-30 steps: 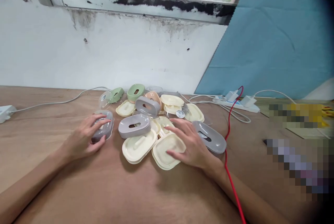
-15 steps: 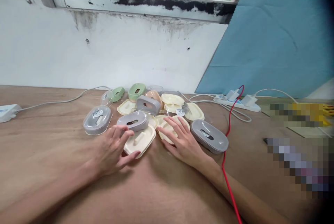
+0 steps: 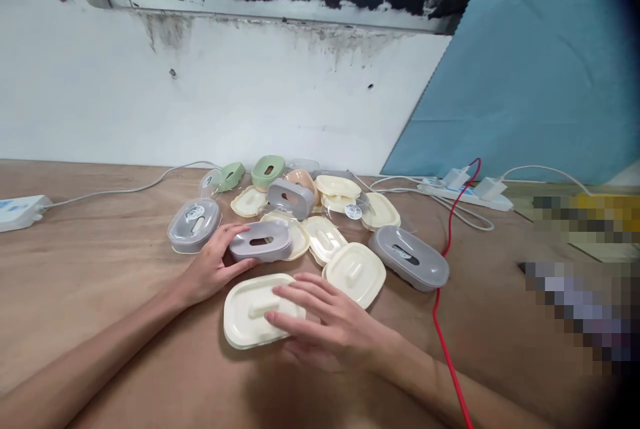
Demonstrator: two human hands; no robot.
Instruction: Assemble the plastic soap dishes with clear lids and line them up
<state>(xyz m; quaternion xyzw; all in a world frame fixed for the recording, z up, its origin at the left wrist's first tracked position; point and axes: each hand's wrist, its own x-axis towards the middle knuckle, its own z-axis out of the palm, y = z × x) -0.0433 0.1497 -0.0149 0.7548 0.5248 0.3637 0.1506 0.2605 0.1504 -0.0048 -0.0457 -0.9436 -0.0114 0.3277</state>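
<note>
My left hand point(image 3: 216, 264) grips the left end of a grey oval soap dish point(image 3: 280, 246) with a slot in its middle, thumb in front and fingers behind. In my right hand point(image 3: 325, 319) is a cream oval tray point(image 3: 245, 329) with a raised ridge, held by its right side, fingertips over its top; the thumb is hidden. Beyond that hand lies another cream tray point(image 3: 367, 276), overlapping one beneath. A second grey soap dish point(image 3: 417, 266) rests to the right. Left of my left hand sits a grey dish under a clear cover point(image 3: 183, 232).
Behind lie green dishes point(image 3: 260, 179), a peach dish point(image 3: 303, 179), more cream trays point(image 3: 383, 212) and clear covers. A red cable point(image 3: 443, 336) crosses the table at right, running from a power strip point(image 3: 463, 196). A white adapter point(image 3: 23, 212) sits far left, against the wall side.
My right hand has moved left and nearer, onto the front cream tray, which now lies closer to me and turned. My left hand has shifted from beside that tray onto the grey dish.
</note>
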